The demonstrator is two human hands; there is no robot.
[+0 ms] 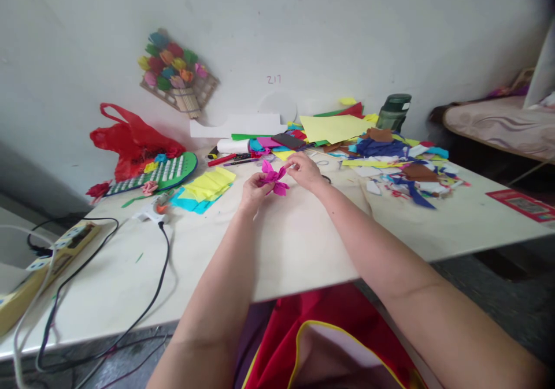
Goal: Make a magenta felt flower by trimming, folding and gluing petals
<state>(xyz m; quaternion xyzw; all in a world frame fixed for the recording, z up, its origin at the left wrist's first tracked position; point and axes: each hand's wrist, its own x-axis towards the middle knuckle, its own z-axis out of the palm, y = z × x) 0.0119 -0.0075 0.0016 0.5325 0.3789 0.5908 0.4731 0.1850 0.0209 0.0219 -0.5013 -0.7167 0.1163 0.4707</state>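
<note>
Beige power strip (76, 243) at eight o'clock from the flower, on pale table (303, 239). Red plastic bag (124, 137) toward ten; white corded glue gun (151, 211) between eight and nine, lying on its side. Creased yellow paper (210, 182) over blue sheets (197, 206), nine o'clock. Left hand (256, 191) pinches magenta crinkled-paper flower (277, 188) near its middle, held up at dial centre. Right hand (306, 172), just right of it, has fingertips together at a petal edge; exact grip unclear. Step in hand, by my reading: petal shaping. Next move calls for a steady left pinch and light right fingertips, since thin paper could tear. Mixed paper scraps (418, 173) at three; dark-green lidded bottle (393, 113) at two.
</note>
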